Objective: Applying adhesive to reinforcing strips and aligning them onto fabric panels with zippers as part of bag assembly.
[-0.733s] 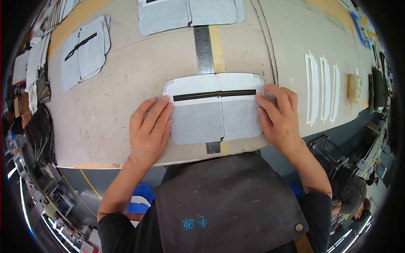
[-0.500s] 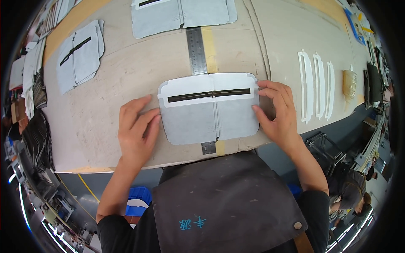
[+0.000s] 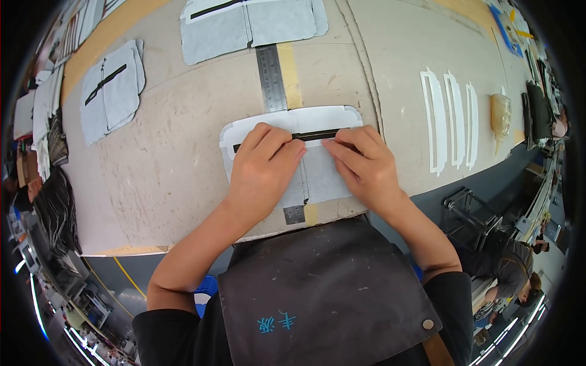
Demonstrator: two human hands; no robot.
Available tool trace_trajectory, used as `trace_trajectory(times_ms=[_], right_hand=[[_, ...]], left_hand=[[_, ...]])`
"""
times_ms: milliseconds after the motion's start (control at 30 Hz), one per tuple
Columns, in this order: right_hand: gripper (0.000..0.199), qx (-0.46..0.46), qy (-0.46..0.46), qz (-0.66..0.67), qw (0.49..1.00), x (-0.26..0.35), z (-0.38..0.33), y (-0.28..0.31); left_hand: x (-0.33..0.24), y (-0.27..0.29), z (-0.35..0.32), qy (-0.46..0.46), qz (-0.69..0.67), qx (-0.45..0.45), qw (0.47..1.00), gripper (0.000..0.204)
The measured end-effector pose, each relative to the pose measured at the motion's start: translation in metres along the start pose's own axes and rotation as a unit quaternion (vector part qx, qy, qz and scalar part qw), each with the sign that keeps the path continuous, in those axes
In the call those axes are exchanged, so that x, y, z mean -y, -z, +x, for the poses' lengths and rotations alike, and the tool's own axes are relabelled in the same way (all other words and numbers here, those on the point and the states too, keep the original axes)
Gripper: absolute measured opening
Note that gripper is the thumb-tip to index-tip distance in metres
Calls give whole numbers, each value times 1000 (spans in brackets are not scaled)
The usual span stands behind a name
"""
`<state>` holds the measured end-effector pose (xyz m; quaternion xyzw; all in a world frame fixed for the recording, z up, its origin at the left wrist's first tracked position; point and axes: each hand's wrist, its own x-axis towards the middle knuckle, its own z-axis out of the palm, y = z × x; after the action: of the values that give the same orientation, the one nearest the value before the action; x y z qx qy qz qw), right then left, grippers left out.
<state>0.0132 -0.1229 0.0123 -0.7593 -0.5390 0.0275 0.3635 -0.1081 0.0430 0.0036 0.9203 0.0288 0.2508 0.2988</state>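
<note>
From where I stood, the pale grey, round-cornered panel with a white upper band (image 3: 321, 183) lay at the centre of the frame, flat on the wide beige desk (image 3: 171, 183). The left grip (image 3: 259, 174) arched over it, fingers curled and thumb close to them, covering much of the long black slot (image 3: 310, 135). The right grip (image 3: 371, 172) bent in from the other side, fingertips gathered at the slot's right half. I couldn't tell whether either pinched anything.

A grey steel ruler (image 3: 271, 79) and a yellow strip (image 3: 290, 76) ran beneath the panel, showing above and below it. At the top of the frame sat overlapping grey slotted panels (image 3: 274, 27); a smaller grey stack (image 3: 125, 97) lay upper left. Toward the right were three narrow white frame-shaped strips (image 3: 437, 128), then a translucent yellowish bottle (image 3: 500, 116). A blue tray (image 3: 505, 30) stood in the upper right corner, well apart from the hands.
</note>
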Motion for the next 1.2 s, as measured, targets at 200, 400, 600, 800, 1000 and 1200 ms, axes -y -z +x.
trace_trajectory(times_ms=[200,400,600,800,1000,1200], right_hand=[[25,-6,14,-24,1000,1,2,-2],[24,-3,-13,-24,1000,6,4,-4],[35,3,3,-87,996,15,12,-4],[45,62,50,-24,997,16,6,-15],[43,59,41,-26,997,-1,-15,11],[52,103,-20,-189,976,-8,-18,34]], left_hand=[[0,2,1,27,-20,9,999,15],[8,15,-15,33,6,-22,999,18],[17,40,-41,13,93,0,996,28],[14,44,-47,-11,128,24,991,33],[15,55,-59,32,78,5,996,33],[17,62,-59,69,179,70,979,38]])
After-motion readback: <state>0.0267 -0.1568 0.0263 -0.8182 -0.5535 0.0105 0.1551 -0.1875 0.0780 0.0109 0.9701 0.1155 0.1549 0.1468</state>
